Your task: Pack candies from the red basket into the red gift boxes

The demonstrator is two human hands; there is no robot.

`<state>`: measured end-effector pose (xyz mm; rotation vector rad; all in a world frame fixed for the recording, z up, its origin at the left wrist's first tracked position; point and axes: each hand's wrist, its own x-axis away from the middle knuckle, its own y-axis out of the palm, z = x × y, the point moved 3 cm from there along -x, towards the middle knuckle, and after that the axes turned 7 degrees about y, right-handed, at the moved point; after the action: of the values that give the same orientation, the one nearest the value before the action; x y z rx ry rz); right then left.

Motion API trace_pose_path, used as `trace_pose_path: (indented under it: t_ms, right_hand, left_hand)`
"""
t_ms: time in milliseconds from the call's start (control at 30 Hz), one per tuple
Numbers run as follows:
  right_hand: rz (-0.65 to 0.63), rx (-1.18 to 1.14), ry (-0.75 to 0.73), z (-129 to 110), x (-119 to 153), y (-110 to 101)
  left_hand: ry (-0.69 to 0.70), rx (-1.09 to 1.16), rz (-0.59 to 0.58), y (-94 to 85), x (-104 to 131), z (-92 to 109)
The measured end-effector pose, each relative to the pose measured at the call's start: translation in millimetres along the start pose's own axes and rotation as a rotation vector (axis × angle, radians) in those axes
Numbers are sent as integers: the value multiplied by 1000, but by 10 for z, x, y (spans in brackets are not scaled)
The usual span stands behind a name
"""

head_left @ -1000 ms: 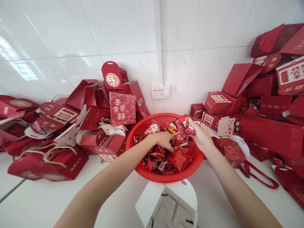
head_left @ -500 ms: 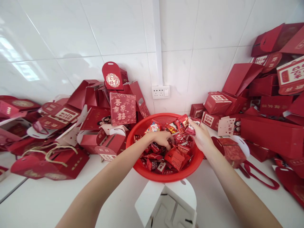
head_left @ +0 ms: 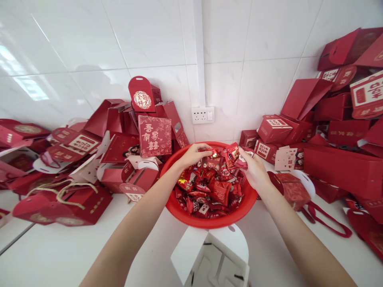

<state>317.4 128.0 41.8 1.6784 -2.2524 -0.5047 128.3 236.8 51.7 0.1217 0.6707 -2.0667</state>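
A round red plastic basket [head_left: 206,224] holds a heap of red wrapped candies [head_left: 220,191]. At the basket's far side, my left hand [head_left: 196,154] has its fingers drawn together at a shiny red-and-gold wrapped candy [head_left: 214,153], which they appear to pinch. My right hand [head_left: 254,169] is over the basket's right rim, closed around several wrapped candies [head_left: 231,155] that stick out past the fingertips. Just in front of the basket stands an open box [head_left: 221,263] with a white inside, its flaps spread; I see no candy in the visible part.
Red gift boxes [head_left: 74,145] are piled to the left, one with rope handles [head_left: 70,203]. More red boxes [head_left: 338,131] are stacked high on the right, near a red ribbon strap [head_left: 329,223]. Behind is a white tiled wall with a socket [head_left: 202,115].
My left hand has risen from the middle of the candies to the basket's far left part. My right hand has stayed nearly in place with its candies.
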Motion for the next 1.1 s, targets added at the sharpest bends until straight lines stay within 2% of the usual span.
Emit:
trace_pose_path:
  t_ms: [167,600,833,1100]
  right_hand:
    - [-2,8,-6,-3,1,0]
    - [12,-24,12,-8,13,14]
    - [12,-58,9,-6,16,7]
    - [29,-26,18,6,7,3]
  left_hand:
    - [-6,43,-27,48,20,39]
    - [78,81,61,51,30,120]
    - [142,115,169,58,16,162]
    - [123,85,188,46,19,149]
